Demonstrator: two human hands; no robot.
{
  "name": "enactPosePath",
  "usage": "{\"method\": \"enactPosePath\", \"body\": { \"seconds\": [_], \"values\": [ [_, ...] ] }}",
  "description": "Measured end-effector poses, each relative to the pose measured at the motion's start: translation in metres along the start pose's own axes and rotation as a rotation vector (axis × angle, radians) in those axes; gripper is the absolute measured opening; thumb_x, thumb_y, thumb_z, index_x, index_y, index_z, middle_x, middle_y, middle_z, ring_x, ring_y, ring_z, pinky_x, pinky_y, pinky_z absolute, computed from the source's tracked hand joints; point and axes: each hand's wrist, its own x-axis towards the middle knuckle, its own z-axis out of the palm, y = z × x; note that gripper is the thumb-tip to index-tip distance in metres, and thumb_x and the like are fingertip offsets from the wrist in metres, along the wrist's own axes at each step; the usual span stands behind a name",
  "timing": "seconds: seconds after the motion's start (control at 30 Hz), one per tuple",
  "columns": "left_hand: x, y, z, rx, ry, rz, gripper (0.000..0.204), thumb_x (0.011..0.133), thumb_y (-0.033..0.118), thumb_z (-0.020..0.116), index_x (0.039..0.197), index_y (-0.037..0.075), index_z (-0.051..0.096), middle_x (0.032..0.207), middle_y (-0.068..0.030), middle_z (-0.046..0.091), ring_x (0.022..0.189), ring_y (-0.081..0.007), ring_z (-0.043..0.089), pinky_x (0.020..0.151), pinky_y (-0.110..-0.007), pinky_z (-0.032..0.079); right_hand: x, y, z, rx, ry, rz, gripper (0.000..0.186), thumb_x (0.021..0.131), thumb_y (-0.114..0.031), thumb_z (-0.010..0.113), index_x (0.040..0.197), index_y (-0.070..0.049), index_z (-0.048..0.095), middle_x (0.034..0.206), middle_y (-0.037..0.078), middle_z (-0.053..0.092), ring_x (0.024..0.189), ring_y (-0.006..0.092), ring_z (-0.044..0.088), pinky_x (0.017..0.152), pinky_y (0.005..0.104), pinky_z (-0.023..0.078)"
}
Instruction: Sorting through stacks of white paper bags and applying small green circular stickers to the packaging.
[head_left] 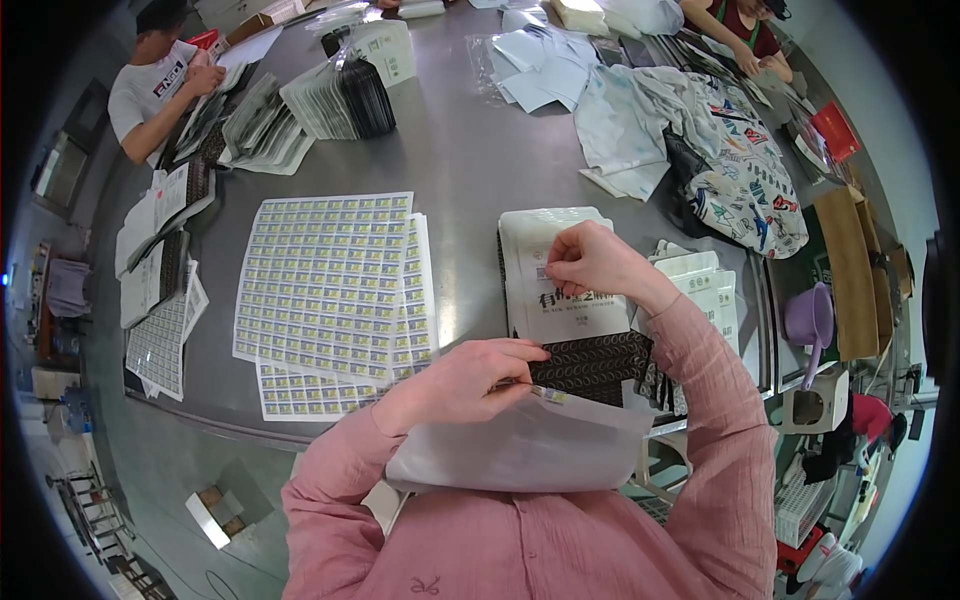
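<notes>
My right hand [598,262] is closed in a pinch on a small sticker [541,272], over the upper part of a white printed pouch [535,228]. That pouch lies on top of a stack at the table's near right. My left hand [465,382] is closed on the edge of a whitish sheet of sticker backing [520,445], which curves down in front of me. A few small stickers [552,396] remain along its upper edge. Dark patterned pouch ends [590,362] show between the sheet and the white pouch.
Sticker sheets [325,280] lie overlapped to my left. Pouches [345,98] stand bunched farther back, with more piled [700,290] at right. Crumpled cloth [735,160] covers the right side. Two people [160,85] work at the far corners. A purple dipper [808,318] hangs beyond the right edge.
</notes>
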Motion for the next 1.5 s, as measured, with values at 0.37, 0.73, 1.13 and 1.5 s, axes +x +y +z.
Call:
{"method": "enactPosePath", "body": {
  "seconds": [0.37, 0.73, 1.13, 1.5],
  "values": [
    [0.002, -0.002, -0.001, -0.030, 0.007, 0.009, 0.010, 0.090, 0.007, 0.068, 0.085, -0.002, 0.068, 0.128, -0.0214, 0.069, 0.129, -0.0354, 0.061, 0.095, -0.041, 0.053, 0.002, -0.004, -0.001, -0.063, -0.020, -0.005, 0.015, 0.090, -0.008, 0.072, 0.092, 0.006, 0.069, 0.078, 0.008, 0.072, 0.065, 0.0122, 0.071, 0.059, 0.0262, 0.058],
    [0.001, -0.001, -0.001, -0.035, -0.002, -0.013, 0.009, 0.089, 0.005, 0.068, 0.087, -0.003, 0.069, 0.128, -0.0217, 0.069, 0.127, -0.0354, 0.062, 0.094, -0.040, 0.054, -0.014, -0.011, 0.017, -0.669, 0.337, -0.065, 0.043, 0.079, -0.031, 0.085, 0.097, 0.005, 0.069, 0.086, 0.016, 0.073, 0.077, 0.0315, 0.073, 0.073, 0.0414, 0.058],
    [0.002, 0.001, 0.002, 0.005, -0.005, 0.007, 0.009, 0.088, 0.002, 0.068, 0.091, -0.005, 0.072, 0.128, -0.0208, 0.069, 0.123, -0.0338, 0.065, 0.093, -0.040, 0.056, -0.087, 0.065, 0.060, -0.539, 0.951, -0.186, 0.049, 0.078, -0.033, 0.086, 0.106, 0.002, 0.067, 0.123, 0.019, 0.064, 0.110, 0.0364, 0.063, 0.089, 0.0445, 0.052],
    [0.000, 0.019, -0.012, -0.017, 0.044, -0.101, 0.012, 0.089, 0.009, 0.069, 0.094, -0.002, 0.073, 0.091, -0.0160, 0.072, 0.081, -0.0328, 0.068, 0.070, -0.040, 0.053, -0.168, 0.110, -0.018, -0.315, 1.034, -0.002, 0.012, 0.097, -0.009, 0.067, 0.096, 0.003, 0.067, 0.072, 0.002, 0.065, 0.067, 0.0048, 0.058, 0.060, 0.0249, 0.046]
  ]
}}
